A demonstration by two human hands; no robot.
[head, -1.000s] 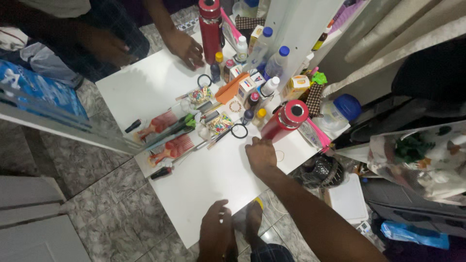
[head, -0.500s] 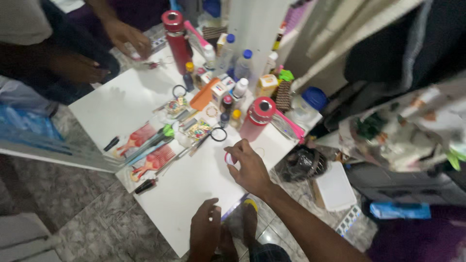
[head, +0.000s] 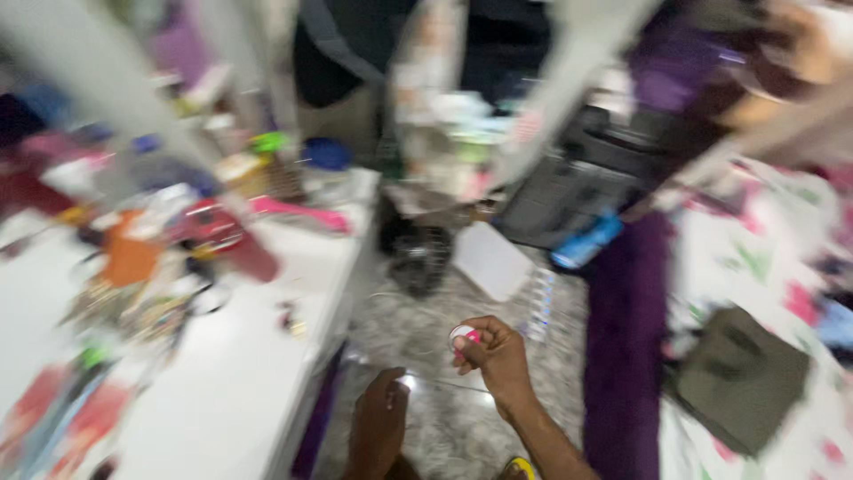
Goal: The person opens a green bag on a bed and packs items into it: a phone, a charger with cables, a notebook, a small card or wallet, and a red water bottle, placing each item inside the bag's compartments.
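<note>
A white tabletop (head: 240, 373) fills the lower left, blurred clutter along its far edge: a red cylindrical flask (head: 227, 236), an orange flat packet (head: 129, 258), a pink strip (head: 298, 216). Off its right edge, grey marbled floor tiles (head: 444, 418), a white flat box (head: 491, 260), a purple fabric strip (head: 626, 338).

A white table (head: 231, 373) fills the left side of the blurred view, standing on a grey marbled tile floor (head: 444, 418). On the table lie a red bottle on its side (head: 227, 236), an orange item (head: 129, 258), a pink strip (head: 298, 216) near the far edge, and a clutter of small colourful items too blurred to tell apart. On the floor beside the table lie a flat white box (head: 489, 260) and a black bag (head: 418, 253).
</note>
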